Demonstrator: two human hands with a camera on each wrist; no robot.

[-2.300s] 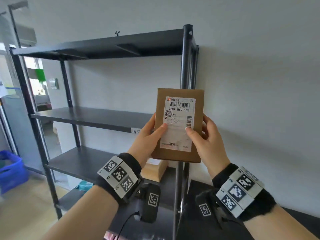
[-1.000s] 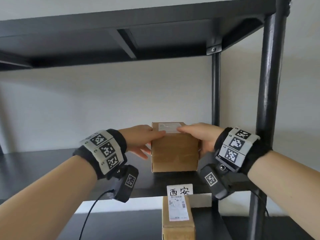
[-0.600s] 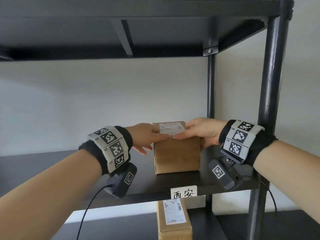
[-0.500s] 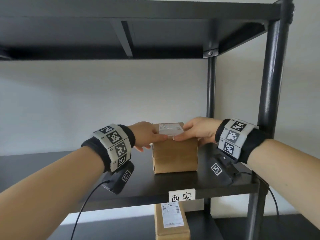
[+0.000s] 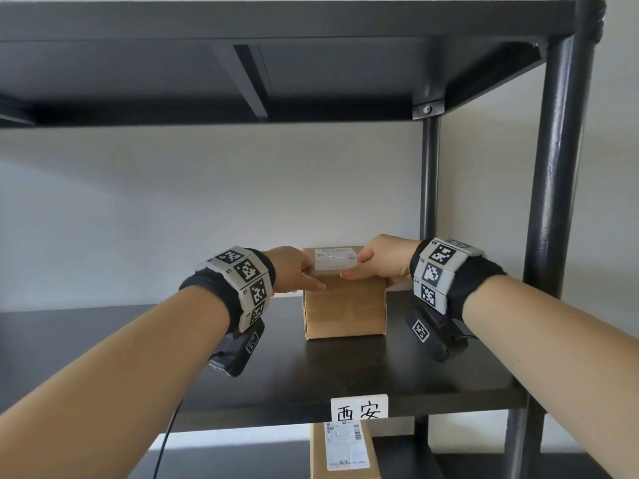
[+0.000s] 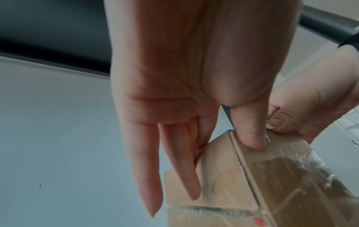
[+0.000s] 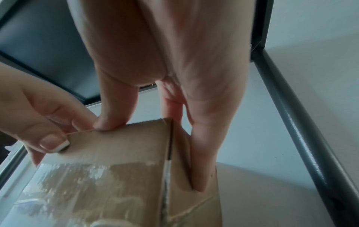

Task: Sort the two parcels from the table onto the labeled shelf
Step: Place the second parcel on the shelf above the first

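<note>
A brown cardboard parcel with a white shipping slip on top stands on the black shelf board, just behind the white label reading 西安. My left hand holds its upper left corner, thumb on the front top edge and fingers down the left side. At the upper right corner my right hand does the same, thumb on top and fingers flat along the right side. A second parcel lies on the board below, slip facing up.
A thick black post rises at the front right, with a thinner rear post behind the parcel. The upper shelf board hangs overhead. The white wall closes off the back, and bare board stretches left of the parcel.
The parcel went from held up in the air onto the 西安 board and has slid slightly deeper. Both hands have stayed on its top corners.
</note>
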